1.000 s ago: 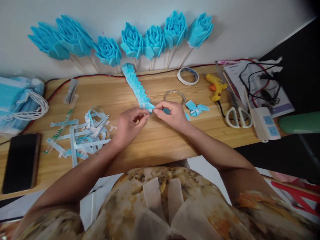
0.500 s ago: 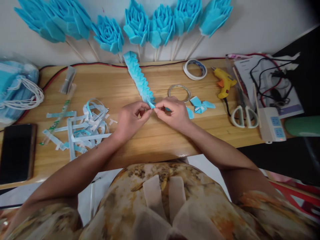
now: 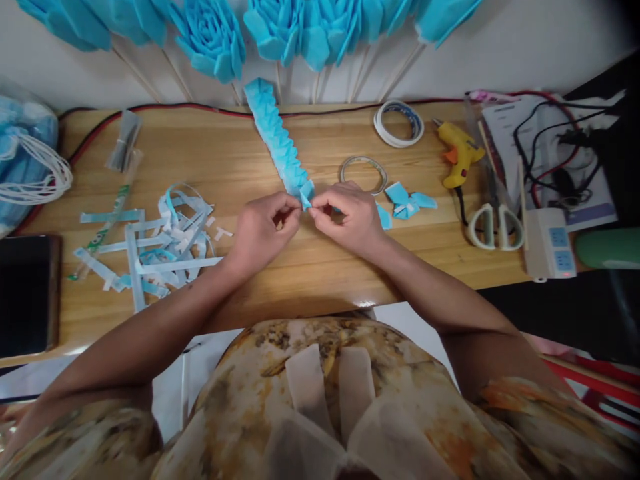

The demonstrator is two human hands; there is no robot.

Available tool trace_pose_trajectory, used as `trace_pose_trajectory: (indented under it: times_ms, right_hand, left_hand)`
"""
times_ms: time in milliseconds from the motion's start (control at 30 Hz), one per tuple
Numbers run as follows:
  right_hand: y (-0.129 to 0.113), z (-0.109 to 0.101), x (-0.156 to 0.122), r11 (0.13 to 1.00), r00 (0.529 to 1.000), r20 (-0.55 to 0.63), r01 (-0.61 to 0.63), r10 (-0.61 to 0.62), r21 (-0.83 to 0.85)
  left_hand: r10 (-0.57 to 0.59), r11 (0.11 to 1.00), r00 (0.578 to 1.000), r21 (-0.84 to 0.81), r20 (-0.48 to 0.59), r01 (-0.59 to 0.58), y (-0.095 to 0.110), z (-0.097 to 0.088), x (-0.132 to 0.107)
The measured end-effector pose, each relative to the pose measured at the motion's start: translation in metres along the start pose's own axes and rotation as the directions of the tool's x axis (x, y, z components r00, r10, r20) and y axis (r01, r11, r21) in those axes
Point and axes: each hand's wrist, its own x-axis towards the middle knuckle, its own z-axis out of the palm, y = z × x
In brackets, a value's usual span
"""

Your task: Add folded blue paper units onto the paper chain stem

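A long strip of folded blue petals [image 3: 276, 137] lies on the wooden table [image 3: 320, 267] and runs from the wall toward me. My left hand [image 3: 263, 230] and my right hand [image 3: 347, 220] meet at its near end. Both pinch the last blue fold between thumb and fingertips, with the fingers curled closed. A few loose blue folded pieces [image 3: 407, 200] lie just right of my right hand.
Blue paper flowers on sticks [image 3: 210, 37] lean on the wall. Cut strips [image 3: 155, 247] pile at the left, beside a phone [image 3: 25, 293] and face masks [image 3: 25, 160]. Tape rolls [image 3: 399, 123], a glue gun [image 3: 460, 157], scissors [image 3: 495, 227] and a power strip [image 3: 547, 243] lie at the right.
The view has tilted down, so the table and flowers sit higher in the picture. My fingertips have drawn closer together on the strip's near end.
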Motion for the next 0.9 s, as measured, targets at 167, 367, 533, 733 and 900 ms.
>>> trace_pose_trajectory:
  times_ms: [167, 367, 533, 733, 900]
  right_hand:
    - [0.0008, 0.0007, -0.0006, 0.999, 0.999, -0.018, 0.040, -0.040, 0.008]
    - [-0.0002, 0.0009, 0.0001, 0.998, 0.998, -0.003, 0.056, -0.056, 0.005]
    - [-0.0009, 0.0002, -0.0002, 1.000, 0.999, 0.033, 0.018, -0.018, 0.000]
    - [-0.0003, 0.0001, -0.0004, 1.000, 0.999, 0.035, 0.015, -0.016, 0.010]
    - [-0.0003, -0.0010, 0.0004, 1.000, 0.999, 0.048, -0.005, 0.004, 0.017]
  left_hand:
    - [-0.038, 0.999, 0.999, -0.033, 0.020, 0.039, 0.0011, -0.0001, 0.0000]
    - [-0.022, 1.000, 1.000, -0.015, 0.021, 0.022, 0.0009, -0.0002, 0.0000]
    - [-0.032, 0.999, 0.999, -0.029, 0.036, 0.034, 0.0013, 0.0000, 0.0002]
    - [-0.030, 0.998, 0.998, -0.053, 0.057, 0.033, -0.0013, 0.0004, 0.0000]
    - [-0.004, 0.999, 0.999, -0.041, 0.042, 0.006, -0.0035, 0.0002, 0.0000]
